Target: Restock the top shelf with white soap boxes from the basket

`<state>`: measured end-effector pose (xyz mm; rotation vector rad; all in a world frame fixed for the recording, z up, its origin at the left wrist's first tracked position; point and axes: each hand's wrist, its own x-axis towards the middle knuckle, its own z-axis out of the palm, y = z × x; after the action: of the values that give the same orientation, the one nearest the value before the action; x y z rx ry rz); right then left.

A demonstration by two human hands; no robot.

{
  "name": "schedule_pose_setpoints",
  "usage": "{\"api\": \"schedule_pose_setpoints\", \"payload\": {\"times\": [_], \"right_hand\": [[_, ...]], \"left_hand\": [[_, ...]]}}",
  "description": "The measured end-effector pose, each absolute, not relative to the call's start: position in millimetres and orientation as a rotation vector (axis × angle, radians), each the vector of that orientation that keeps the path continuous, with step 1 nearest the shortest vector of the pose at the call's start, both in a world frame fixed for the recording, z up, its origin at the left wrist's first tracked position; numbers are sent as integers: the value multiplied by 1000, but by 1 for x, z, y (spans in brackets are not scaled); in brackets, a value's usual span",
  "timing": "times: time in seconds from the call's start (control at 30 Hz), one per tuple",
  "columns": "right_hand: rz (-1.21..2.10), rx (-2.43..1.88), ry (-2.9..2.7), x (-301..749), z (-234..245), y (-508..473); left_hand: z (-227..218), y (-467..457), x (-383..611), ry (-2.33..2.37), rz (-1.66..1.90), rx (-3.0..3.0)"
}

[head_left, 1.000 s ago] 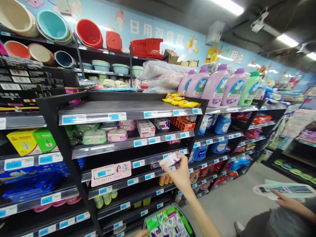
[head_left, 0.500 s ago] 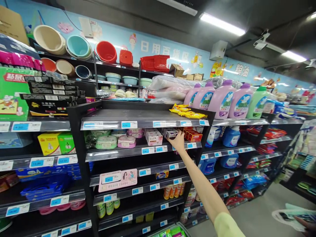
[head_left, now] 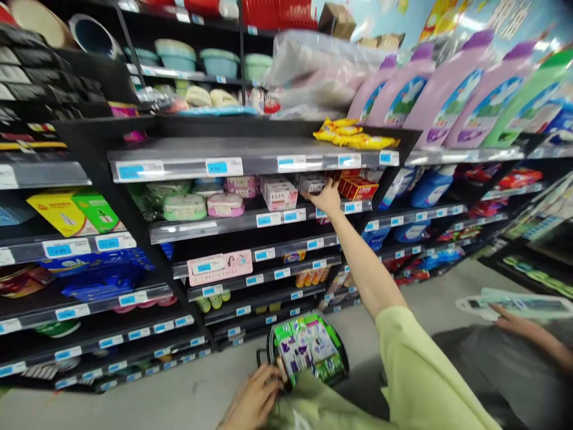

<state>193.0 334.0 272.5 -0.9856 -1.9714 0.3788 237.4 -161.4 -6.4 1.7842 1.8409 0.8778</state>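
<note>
My right hand (head_left: 326,198) reaches into the second shelf, its thumb and fingers around the front of a dark-and-white LUX soap box (head_left: 316,184); the fingertips are partly hidden. To its left stands a row of white-and-pink LUX soap boxes (head_left: 281,194). Red soap boxes (head_left: 359,187) sit just right of the hand. Low in the view, my left hand (head_left: 258,391) is curled at the near left rim of a dark shopping basket (head_left: 344,357). Green and purple packs (head_left: 307,346) fill the basket.
Above my right hand runs a shelf (head_left: 215,146) bearing yellow packets (head_left: 353,134). Large purple detergent bottles (head_left: 409,89) stand at the right. Soap dishes (head_left: 183,207) sit further left. At the right, another person's hand (head_left: 514,322) holds a plastic-wrapped item.
The view has tilted down and moved closer to the shelves. My left hand and more of the basket have come into view. My right hand stays at the soap boxes.
</note>
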Motion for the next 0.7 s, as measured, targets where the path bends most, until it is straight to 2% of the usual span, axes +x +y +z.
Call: {"api": "schedule_pose_setpoints", "payload": {"times": [0.2, 0.3, 0.37, 0.43, 0.53, 0.7], "right_hand": [[278, -876, -1980, 186, 257, 370], [234, -673, -1895, 206, 239, 349], [265, -610, -1827, 228, 210, 317], [312, -620, -1780, 252, 163, 281], [444, -735, -1800, 287, 64, 231], [871, -1329, -1993, 345, -109, 162]], "left_hand": [[-9, -166, 241, 1800, 752, 1857], [-24, -177, 241, 1800, 676, 1821], [-37, -185, 240, 1805, 656, 1791], [-50, -193, 238, 1810, 629, 1762], [-67, -203, 235, 1802, 494, 1718], [-76, -215, 228, 1798, 324, 1545]]}}
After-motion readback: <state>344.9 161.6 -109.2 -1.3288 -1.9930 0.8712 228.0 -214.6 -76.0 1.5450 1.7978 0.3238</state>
